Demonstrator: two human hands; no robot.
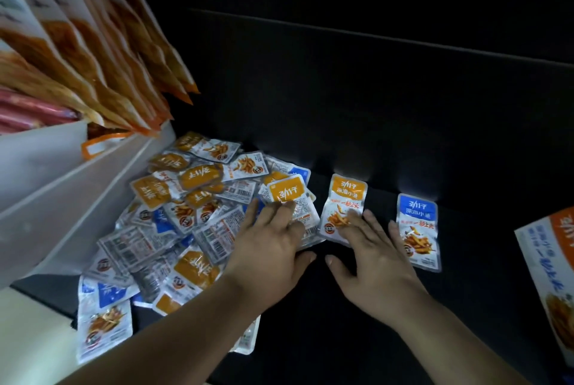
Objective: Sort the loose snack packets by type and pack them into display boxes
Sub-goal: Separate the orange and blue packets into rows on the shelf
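Black and dimly lit, the surface (341,322) carries a heap of snack packets (186,213) on its left side, silver pouches with orange or blue tops lying face up and face down over one another. At the heap's right edge the left hand (273,248) lies flat on an orange-topped packet (287,190), its fingers (281,209) straight and spread, the thumb held apart near the packet's near corner. Just to the right, a second orange packet (346,195) lies alone on the surface, and the right hand (372,260) touches its near half with straight, splayed fingers (354,220). Further right, apart from both hands, lies a blue-topped packet (417,223). A display box (546,260) with orange and blue print shows partly at the right edge. On the far left a white shelf (62,182) holds large bags (93,42) leaning in rows.
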